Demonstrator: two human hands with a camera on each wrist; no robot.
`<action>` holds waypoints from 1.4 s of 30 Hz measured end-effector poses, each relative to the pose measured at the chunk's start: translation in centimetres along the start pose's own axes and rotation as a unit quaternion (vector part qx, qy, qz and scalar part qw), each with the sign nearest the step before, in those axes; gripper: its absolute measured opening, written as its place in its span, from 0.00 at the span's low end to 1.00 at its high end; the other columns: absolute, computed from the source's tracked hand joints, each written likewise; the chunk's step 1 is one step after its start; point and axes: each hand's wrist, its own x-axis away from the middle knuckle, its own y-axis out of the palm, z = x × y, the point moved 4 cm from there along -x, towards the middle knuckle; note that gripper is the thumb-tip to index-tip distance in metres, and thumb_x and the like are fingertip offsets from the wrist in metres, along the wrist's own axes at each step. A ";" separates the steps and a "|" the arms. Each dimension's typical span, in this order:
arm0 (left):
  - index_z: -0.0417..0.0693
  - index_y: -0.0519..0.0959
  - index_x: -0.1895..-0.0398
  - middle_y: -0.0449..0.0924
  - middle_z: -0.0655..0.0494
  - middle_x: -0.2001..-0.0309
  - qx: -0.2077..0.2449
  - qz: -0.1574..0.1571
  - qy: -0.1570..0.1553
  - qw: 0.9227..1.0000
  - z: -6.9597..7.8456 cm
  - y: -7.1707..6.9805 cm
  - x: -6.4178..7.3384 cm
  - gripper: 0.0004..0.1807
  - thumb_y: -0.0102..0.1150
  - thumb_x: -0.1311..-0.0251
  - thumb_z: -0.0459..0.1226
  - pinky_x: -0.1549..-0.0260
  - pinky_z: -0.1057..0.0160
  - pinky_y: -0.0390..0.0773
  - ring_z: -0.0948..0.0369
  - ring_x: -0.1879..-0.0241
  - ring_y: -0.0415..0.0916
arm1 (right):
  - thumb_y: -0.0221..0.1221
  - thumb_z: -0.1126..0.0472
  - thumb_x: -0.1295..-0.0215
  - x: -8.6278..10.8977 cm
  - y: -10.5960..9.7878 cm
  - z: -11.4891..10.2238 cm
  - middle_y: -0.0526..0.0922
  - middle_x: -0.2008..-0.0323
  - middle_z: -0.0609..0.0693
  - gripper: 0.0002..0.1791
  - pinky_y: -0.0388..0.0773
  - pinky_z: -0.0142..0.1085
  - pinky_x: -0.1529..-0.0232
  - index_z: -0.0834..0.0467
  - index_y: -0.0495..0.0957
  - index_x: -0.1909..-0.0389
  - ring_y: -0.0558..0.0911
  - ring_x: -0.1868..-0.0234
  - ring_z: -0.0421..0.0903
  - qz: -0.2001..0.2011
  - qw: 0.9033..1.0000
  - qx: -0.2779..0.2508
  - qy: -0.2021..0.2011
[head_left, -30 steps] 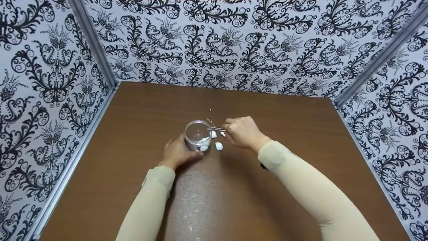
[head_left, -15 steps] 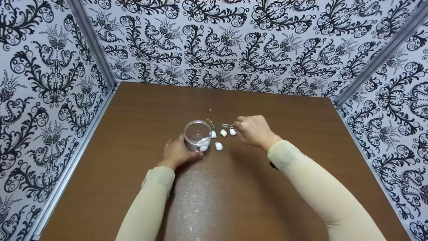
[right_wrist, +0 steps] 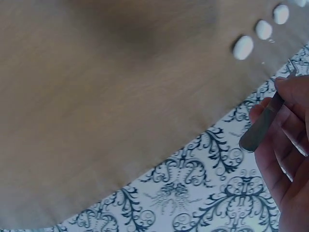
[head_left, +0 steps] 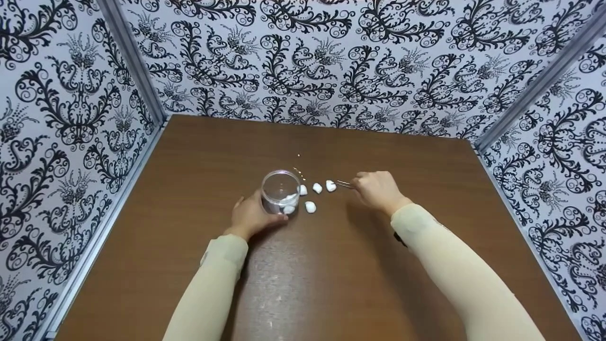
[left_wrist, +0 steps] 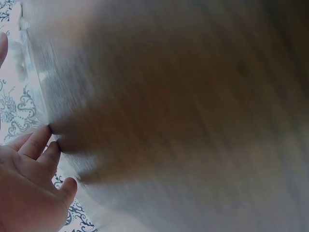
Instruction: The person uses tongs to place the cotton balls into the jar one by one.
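My left hand curls round a clear round jar, thumb in front; white lumps like cotton balls lie inside it. In the left wrist view the fingers show at the left edge. My right hand pinches metal tweezers that point left. Their tips are right at the rightmost white lump on the table. In the right wrist view the broad closed end of the tweezers sticks out from under the thumb.
More white lumps lie right of the jar: one by its wall, a middle one and a nearer one. Tiny pale specks dot the brown table behind. Patterned walls enclose the back and sides.
My right hand has moved right, away from the jar, with the tweezers. The middle and rightmost lumps, hidden or partly covered before, now show. The left hand and the jar have stayed put.
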 end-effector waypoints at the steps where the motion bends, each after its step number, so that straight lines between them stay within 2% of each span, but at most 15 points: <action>1: 0.41 0.66 0.29 0.80 0.47 0.42 0.001 0.001 0.002 1.000 0.0 0.0 0.0 0.61 0.77 0.65 0.64 0.29 0.45 0.49 0.52 0.41 0.75 | 0.68 0.64 0.47 0.1 0.2 0.1 0.79 0.77 0.50 0.03 0.71 0.50 0.87 0.58 0.83 0.75 0.76 0.84 0.54 -0.004 1.000 0.000 0.004; 11: 0.42 0.65 0.28 0.79 0.47 0.41 -0.003 -0.002 0.003 1.000 -0.2 0.2 -0.1 0.61 0.76 0.65 0.65 0.29 0.45 0.49 0.52 0.41 0.75 | 0.64 0.64 0.45 0.8 1.7 0.9 0.78 0.79 0.51 0.03 0.72 0.51 0.87 0.58 0.84 0.76 0.76 0.84 0.54 -0.031 0.999 0.003 0.025; 22: 0.42 0.65 0.28 0.78 0.47 0.40 -0.003 -0.002 0.003 1.000 -0.3 0.2 -0.2 0.61 0.76 0.65 0.65 0.29 0.45 0.48 0.52 0.40 0.74 | 0.66 0.65 0.46 0.4 2.8 1.0 0.79 0.78 0.51 0.04 0.74 0.51 0.85 0.57 0.82 0.77 0.76 0.83 0.54 -0.071 0.996 0.011 0.043; 34: 0.40 0.64 0.28 0.78 0.45 0.41 -0.014 -0.008 -0.010 1.000 0.0 0.0 0.0 0.62 0.76 0.64 0.65 0.28 0.48 0.48 0.51 0.40 0.74 | 0.70 0.62 0.45 0.0 3.7 0.7 0.80 0.76 0.52 0.06 0.76 0.52 0.82 0.58 0.83 0.75 0.79 0.79 0.55 -0.079 0.996 0.004 0.049; 42: 0.41 0.66 0.30 0.79 0.45 0.42 -0.014 -0.004 -0.006 1.000 0.0 0.0 0.0 0.60 0.77 0.64 0.64 0.28 0.47 0.49 0.51 0.41 0.75 | 0.70 0.59 0.41 -0.4 4.4 0.4 0.81 0.74 0.53 0.08 0.79 0.53 0.79 0.59 0.84 0.72 0.81 0.77 0.55 -0.108 0.992 -0.001 0.061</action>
